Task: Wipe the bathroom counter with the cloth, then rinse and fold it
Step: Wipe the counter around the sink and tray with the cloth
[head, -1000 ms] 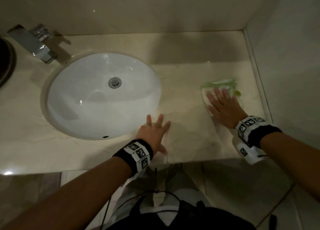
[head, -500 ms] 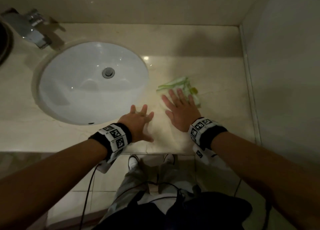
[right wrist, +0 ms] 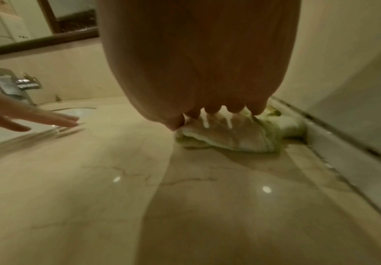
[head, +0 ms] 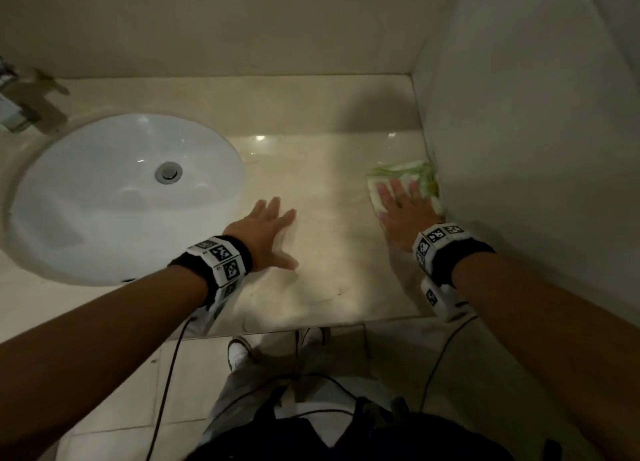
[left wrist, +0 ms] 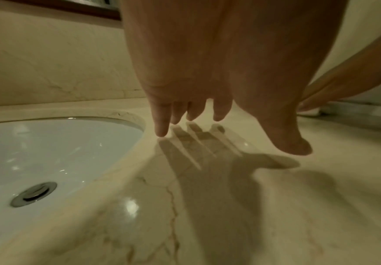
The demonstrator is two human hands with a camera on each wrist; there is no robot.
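Note:
A white and green cloth lies bunched on the beige marble counter, pushed up against the right side wall. My right hand lies flat on it with straight fingers pressing down. My left hand is spread flat with straight fingers on the bare counter just right of the sink, holding nothing. In the left wrist view its fingertips touch the stone beside the basin rim.
The white oval basin has a chrome drain. A chrome tap stands at the far left. A wall closes the counter's right end and a backsplash the rear. The counter's front edge runs just above my feet.
My right hand has swept the cloth from beside the sink back to the right, up against the side wall. The left hand stays flat by the basin.

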